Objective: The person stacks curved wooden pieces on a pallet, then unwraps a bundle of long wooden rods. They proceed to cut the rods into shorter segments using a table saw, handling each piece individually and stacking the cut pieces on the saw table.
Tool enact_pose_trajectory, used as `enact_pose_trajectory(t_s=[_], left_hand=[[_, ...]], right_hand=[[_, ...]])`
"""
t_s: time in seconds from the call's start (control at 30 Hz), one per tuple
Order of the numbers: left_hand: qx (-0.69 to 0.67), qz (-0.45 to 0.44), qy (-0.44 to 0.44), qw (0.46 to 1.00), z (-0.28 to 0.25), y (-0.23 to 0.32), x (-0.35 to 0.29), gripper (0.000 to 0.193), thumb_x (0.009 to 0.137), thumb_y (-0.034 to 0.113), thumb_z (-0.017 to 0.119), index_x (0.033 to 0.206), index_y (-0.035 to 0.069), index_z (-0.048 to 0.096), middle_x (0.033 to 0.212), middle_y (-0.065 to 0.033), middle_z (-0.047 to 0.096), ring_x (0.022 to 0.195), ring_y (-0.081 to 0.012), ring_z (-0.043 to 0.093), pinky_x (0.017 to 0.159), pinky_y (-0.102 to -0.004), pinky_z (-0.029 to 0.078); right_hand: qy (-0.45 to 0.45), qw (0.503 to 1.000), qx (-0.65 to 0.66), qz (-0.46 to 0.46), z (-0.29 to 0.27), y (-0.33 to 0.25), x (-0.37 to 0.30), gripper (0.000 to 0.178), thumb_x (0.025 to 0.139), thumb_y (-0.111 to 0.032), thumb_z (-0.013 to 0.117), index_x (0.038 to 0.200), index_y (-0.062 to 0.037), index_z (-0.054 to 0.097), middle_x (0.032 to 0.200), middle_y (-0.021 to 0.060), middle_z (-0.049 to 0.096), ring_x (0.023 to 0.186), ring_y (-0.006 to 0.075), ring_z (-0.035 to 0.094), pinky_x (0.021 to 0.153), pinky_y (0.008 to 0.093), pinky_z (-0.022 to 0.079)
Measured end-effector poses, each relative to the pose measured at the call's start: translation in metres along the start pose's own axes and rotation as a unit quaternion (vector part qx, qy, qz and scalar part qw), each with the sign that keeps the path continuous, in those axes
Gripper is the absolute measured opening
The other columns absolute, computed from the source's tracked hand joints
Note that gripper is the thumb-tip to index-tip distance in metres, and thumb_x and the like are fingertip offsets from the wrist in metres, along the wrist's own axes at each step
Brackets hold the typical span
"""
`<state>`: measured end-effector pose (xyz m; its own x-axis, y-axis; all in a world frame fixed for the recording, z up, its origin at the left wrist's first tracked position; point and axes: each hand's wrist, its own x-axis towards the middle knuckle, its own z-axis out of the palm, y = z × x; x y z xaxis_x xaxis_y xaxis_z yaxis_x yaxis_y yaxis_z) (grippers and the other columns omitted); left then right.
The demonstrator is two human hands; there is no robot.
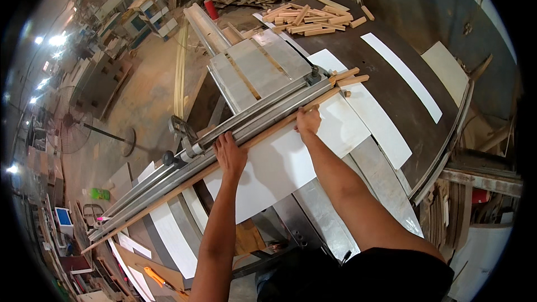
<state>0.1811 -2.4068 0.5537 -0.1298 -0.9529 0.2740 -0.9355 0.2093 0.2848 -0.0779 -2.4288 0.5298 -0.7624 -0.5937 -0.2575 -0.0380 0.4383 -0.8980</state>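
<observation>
A long, thin wooden strip (267, 136) lies along the silver metal fence (254, 124), running from lower left to upper right. My left hand (229, 155) grips the strip near its middle, fingertips reaching over onto the fence. Further right, my right hand (308, 120) is closed around the same strip, its fingertips partly hidden. Beneath both hands spreads a white board (263, 182), lying on the saw table. Short wooden pieces (353, 80) sit at the strip's far right end.
A heap of short wooden blocks (313, 21) rests on the dark tabletop (386, 100), with white strips (400, 72) nearby. A grey sliding table (260, 70) stands beyond the fence. An orange utility knife (155, 277) lies lower left; a standing fan (70, 120) is at the left.
</observation>
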Motion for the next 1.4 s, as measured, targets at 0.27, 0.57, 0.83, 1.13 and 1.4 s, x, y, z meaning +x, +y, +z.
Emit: enact_pose_trajectory(t_s=[0.27, 0.57, 0.83, 1.13, 1.4], left_hand=[[-0.028, -0.01, -0.01, 1.0, -0.004, 0.004, 0.0, 0.068, 0.065, 0.02, 0.085, 0.123, 0.003, 0.054, 0.122, -0.0184, 0.057, 0.119, -0.0391, 0.052, 0.11, -0.0491, 0.033], [-0.031, -0.006, -0.021, 0.999, -0.01, 0.009, -0.002, 0.072, 0.065, 0.021, 0.088, 0.126, 0.003, 0.054, 0.123, -0.018, 0.056, 0.12, -0.0388, 0.051, 0.11, -0.0494, 0.033], [0.022, -0.009, -0.027, 0.999, 0.009, -0.002, -0.004, 0.062, 0.073, 0.024, 0.08, 0.125, 0.004, 0.052, 0.12, -0.0159, 0.056, 0.119, -0.0363, 0.053, 0.108, -0.0511, 0.037], [-0.092, 0.059, -0.036, 0.993, -0.015, -0.025, -0.058, 0.068, 0.082, 0.037, 0.075, 0.139, 0.008, 0.052, 0.148, -0.018, 0.044, 0.141, -0.0378, 0.038, 0.117, -0.0589, 0.025], [-0.083, -0.027, -0.09, 0.992, -0.065, -0.072, -0.259, 0.051, 0.085, 0.04, 0.07, 0.128, 0.015, 0.062, 0.145, -0.011, 0.049, 0.139, -0.0324, 0.041, 0.116, -0.0595, 0.024]], right_hand=[[0.018, 1.0, -0.012, -0.013, -0.002, 0.007, 0.007, 0.039, 0.093, -0.02, 0.063, 0.12, 0.0011, 0.043, 0.078, 0.022, 0.069, 0.047, 0.0313, 0.066, 0.039, 0.039, 0.055], [0.012, 1.0, 0.0, 0.001, -0.009, 0.009, 0.007, 0.042, 0.094, -0.023, 0.063, 0.124, -0.0003, 0.045, 0.075, 0.0178, 0.067, 0.042, 0.0265, 0.063, 0.034, 0.0375, 0.051], [-0.018, 1.0, -0.01, 0.003, 0.002, 0.031, 0.025, 0.036, 0.086, -0.023, 0.069, 0.114, -0.0041, 0.055, 0.092, 0.0203, 0.066, 0.061, 0.0336, 0.068, 0.034, 0.0426, 0.055], [0.078, 0.984, -0.086, -0.132, -0.04, 0.12, 0.039, 0.056, 0.085, -0.017, 0.059, 0.133, 0.0073, 0.044, 0.1, 0.0289, 0.068, 0.077, 0.0408, 0.071, 0.066, 0.0439, 0.06], [0.101, 0.913, -0.375, -0.123, -0.176, 0.11, -0.164, 0.075, 0.082, -0.027, 0.072, 0.142, 0.0069, 0.042, 0.119, 0.0292, 0.063, 0.107, 0.0455, 0.062, 0.091, 0.0488, 0.052]])
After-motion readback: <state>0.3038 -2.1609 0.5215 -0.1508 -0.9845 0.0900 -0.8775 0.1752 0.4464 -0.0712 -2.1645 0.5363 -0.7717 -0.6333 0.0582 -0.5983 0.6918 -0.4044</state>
